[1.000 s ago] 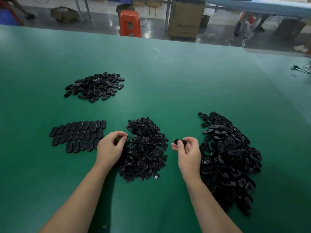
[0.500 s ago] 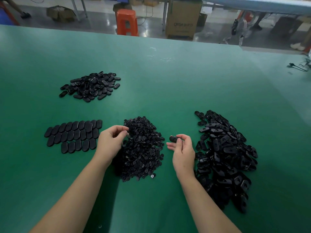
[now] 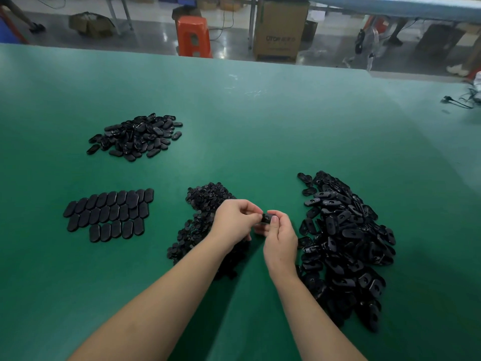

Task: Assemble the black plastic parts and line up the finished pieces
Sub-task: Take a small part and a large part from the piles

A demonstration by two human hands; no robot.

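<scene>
On the green table (image 3: 260, 126) the work reads as mid-assembly of one more piece, with a good share already done. Far left, the finished pieces (image 3: 109, 214) lie flat in three tidy rows, touching edge to edge; behind them, well apart, sits a loose heap of oval shells (image 3: 136, 136). Moving right, the pile of small inserts (image 3: 200, 204) lies partly under the left forearm. Above its right edge the left hand (image 3: 235, 221) has its fingers curled, thumb and fingertips pinched together toward the part between the hands; whether it holds a small insert of its own I cannot tell, since the fingertips hide it. Touching it, the right hand (image 3: 279, 235) pinches a black plastic part (image 3: 268, 218) between thumb and curled fingers, held above the table just between the two near piles. Farthest right spreads the large pile of slotted bodies (image 3: 346, 243). The next move, as I judge it, calls for seating the insert squarely and pressing until it catches, then carrying the piece left to the open end of the front row. No bins or trays are in view; every part lies loose on the table surface.
</scene>
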